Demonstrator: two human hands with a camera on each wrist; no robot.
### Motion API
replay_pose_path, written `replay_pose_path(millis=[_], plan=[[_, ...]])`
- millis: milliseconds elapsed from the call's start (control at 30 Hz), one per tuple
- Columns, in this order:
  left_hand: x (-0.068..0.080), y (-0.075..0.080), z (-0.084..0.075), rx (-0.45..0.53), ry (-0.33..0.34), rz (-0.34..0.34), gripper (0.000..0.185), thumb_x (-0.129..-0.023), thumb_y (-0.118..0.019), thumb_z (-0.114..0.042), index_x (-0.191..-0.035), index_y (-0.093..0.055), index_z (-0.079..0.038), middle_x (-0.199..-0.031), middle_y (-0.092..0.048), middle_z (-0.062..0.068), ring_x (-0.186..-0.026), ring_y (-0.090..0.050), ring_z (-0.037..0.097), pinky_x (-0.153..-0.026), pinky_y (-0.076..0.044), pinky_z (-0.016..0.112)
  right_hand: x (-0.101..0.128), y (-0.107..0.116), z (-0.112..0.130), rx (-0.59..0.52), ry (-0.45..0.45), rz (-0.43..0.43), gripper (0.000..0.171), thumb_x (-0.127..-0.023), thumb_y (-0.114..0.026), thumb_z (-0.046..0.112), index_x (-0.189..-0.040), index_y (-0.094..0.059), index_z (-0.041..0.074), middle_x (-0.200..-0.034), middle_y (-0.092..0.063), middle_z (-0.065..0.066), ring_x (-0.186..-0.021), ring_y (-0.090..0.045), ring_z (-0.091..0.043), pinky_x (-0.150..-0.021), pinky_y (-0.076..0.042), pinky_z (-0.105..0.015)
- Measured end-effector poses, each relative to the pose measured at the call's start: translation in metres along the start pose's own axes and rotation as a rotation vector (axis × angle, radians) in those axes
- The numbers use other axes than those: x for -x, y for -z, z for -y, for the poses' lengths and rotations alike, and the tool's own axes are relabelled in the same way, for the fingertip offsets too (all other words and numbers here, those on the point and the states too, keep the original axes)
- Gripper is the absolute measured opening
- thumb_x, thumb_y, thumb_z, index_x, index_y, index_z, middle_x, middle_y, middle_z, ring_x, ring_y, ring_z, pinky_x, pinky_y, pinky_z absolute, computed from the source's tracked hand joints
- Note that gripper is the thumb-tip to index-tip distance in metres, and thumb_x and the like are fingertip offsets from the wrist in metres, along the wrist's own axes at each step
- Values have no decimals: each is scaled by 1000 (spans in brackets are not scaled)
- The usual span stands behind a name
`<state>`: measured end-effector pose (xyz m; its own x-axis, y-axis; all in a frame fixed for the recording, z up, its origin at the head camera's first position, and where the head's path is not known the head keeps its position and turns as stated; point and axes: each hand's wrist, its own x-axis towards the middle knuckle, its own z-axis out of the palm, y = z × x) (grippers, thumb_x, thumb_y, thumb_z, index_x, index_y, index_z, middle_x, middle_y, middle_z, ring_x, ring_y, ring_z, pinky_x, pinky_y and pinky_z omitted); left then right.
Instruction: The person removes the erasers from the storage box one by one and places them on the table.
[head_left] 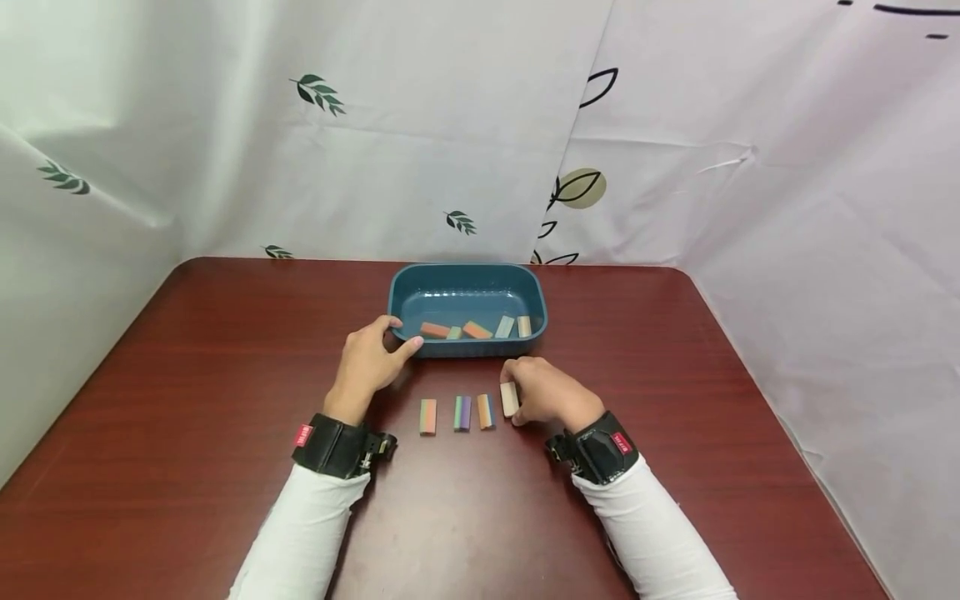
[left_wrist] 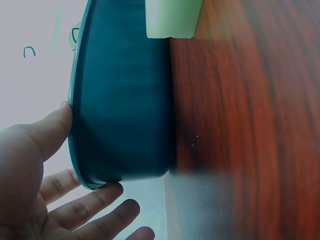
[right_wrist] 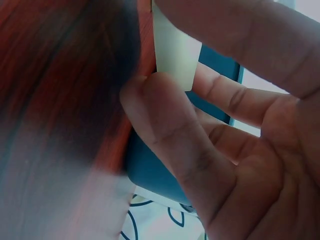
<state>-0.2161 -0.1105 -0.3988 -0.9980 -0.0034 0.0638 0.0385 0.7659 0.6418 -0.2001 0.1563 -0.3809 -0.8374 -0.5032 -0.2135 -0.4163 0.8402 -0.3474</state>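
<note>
Head view, right grip [head_left: 553, 393]: closed to a small pinch; pale block [head_left: 509, 402] held between thumb and fingers, at right end of row.
Head view, row: orange-and-green block [head_left: 429, 417], purple-and-green block [head_left: 462, 413], tan-and-blue block [head_left: 486, 412] set out on bench [head_left: 420, 533], long sides roughly parallel; wider gap left after the first.
Head view, left grip [head_left: 365, 367]: fingers spread, nearly straight; near-left corner of tray [head_left: 480, 350] touched. More small blocks [head_left: 477, 330] contained inside.
Left wrist view, tray corner: touched by thumb at rim and by fingertips near outer wall; light steadying probably enough, hard pushing best avoided.
Left wrist view, green block [left_wrist: 172, 17]: cut off by top edge; cannot be told which one.
Right wrist view, pinch: pale block flanked by thumb and fingers; contact with bench cannot be told.
Right wrist view, handling: block best aligned with its neighbours, lowered flat, released evenly from both sides; tan-and-blue block could be nudged if fingers are spread too wide.
</note>
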Motion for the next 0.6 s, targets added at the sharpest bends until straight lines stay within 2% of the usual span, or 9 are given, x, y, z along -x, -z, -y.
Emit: replay_pose_path(millis=[133, 267, 600], plan=[[-2, 2, 0, 4, -4, -6, 52, -92, -65, -42, -130, -55, -8, -114, -62, 20, -105, -55, 36, -84, -46, 50, 0, 1, 1, 7, -1, 1, 45, -66, -90, 9, -101, -63, 8, -89, -56, -1, -86, -51, -18, -72, -47, -32], [-3, 4, -1, 1, -5, -4, 52, -92, -65, -43, -130, -55, -8, -118, -61, 20, -106, -55, 36, -86, -46, 51, -1, 1, 1, 10, 1, 0, 45, -66, -90, 10, -100, -62, 8, -89, -56, -2, -86, -51, -19, -72, -47, -32], [-2, 2, 2, 6, 9, 11, 53, -92, -64, -44, -130, -54, -8, -120, -60, 20, -108, -54, 37, -88, -45, 51, -2, -2, -3, 11, 0, 4, 47, -60, -93, 9, -93, -59, 11, -81, -56, 0, -79, -52, -18, -68, -47, -31]])
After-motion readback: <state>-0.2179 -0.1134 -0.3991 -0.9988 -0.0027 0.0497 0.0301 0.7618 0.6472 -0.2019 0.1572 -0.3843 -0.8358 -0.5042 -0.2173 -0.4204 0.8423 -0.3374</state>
